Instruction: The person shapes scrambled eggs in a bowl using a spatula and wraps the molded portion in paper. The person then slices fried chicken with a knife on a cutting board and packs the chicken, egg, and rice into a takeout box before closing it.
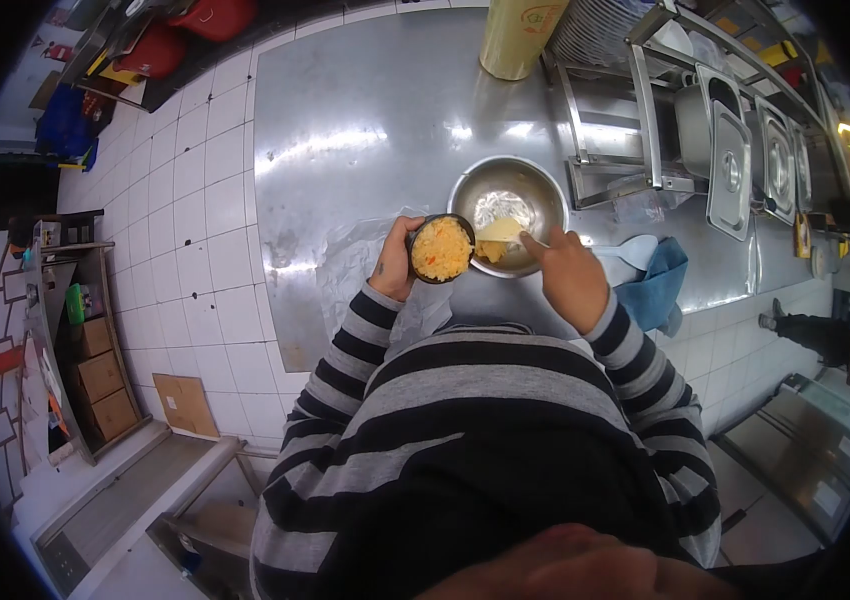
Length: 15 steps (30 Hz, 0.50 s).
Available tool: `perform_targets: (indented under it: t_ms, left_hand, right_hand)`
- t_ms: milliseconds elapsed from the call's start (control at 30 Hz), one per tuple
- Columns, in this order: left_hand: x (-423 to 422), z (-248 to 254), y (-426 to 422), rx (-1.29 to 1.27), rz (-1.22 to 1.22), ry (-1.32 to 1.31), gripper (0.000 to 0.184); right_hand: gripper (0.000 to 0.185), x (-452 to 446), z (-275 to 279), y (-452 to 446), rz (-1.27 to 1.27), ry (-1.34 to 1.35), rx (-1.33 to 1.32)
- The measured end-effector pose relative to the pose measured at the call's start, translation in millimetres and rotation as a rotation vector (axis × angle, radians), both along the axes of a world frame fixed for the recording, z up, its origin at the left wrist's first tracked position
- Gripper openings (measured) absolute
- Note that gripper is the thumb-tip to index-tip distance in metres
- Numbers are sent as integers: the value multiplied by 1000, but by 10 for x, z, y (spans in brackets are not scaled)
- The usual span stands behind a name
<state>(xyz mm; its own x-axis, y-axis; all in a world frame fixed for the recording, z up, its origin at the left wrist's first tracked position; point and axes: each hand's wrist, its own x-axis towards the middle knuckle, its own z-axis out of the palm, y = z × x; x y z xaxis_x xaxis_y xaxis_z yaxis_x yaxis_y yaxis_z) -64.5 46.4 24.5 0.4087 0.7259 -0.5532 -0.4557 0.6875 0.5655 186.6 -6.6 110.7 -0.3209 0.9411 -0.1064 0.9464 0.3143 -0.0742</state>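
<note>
My left hand (398, 262) is closed around a small dark bowl (415, 268) filled with yellow, grainy food (442, 249) flecked with orange, perhaps rice. In my right hand (572, 278) is a pale, flat-bladed spatula (501, 232), its blade over a steel mixing bowl (556, 190). A clump of yellow food (490, 252) lies at the near side of the steel bowl, by the blade. The dark bowl is beside the steel bowl's left rim. My fingers hide most of the spatula's handle.
The steel table (345, 110) bears clear plastic sheeting (340, 275) at left. A blue cloth (657, 285) and a white ladle-like utensil (635, 250) lie at right. Behind stand a yellow cylinder (517, 45) and a metal rack (650, 120) near lidded steel pans (730, 170).
</note>
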Motion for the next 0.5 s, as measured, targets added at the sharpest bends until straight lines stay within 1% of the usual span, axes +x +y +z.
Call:
perform_targets:
  t_ms: [33, 100, 133, 167, 200, 233, 267, 300, 367, 400, 467, 500]
  left_hand:
    - [6, 0, -4, 0, 28, -2, 47]
    - [19, -19, -19, 2, 46, -7, 48]
    - [16, -49, -39, -5, 59, -61, 50]
    - [11, -66, -54, -12, 75, -115, 52]
    - [1, -55, -64, -9, 76, -116, 52]
    - [-15, -42, -84, -27, 28, -138, 56]
    - [-24, -35, -104, -47, -22, -160, 59]
    - [-29, -30, -119, -48, -21, -160, 59]
    - [-14, -26, -154, -56, -118, -199, 58]
    - [2, -13, -159, -56, -118, -198, 58]
    - [46, 21, -159, -43, -193, -232, 58]
    - [54, -25, -161, -40, -193, -233, 58]
  right_hand:
    - [37, 8, 68, 26, -1, 2, -2]
    - [28, 62, 127, 135, -120, -26, 113]
    - [17, 94, 82, 197, -189, -74, 173]
    - [17, 146, 37, 209, -190, -77, 176]
    - [15, 197, 12, 222, -180, -123, 156]
    - [14, 221, -6, 237, -169, -168, 134]
    - [12, 232, -11, 254, -170, -222, 241]
    - [12, 241, 9, 273, -170, -221, 240]
    - [12, 300, 23, 300, -171, -269, 311]
    - [12, 338, -8, 307, -171, -269, 312]
    - [12, 401, -134, 312, -182, -249, 63]
    - [12, 390, -223, 298, -181, -250, 66]
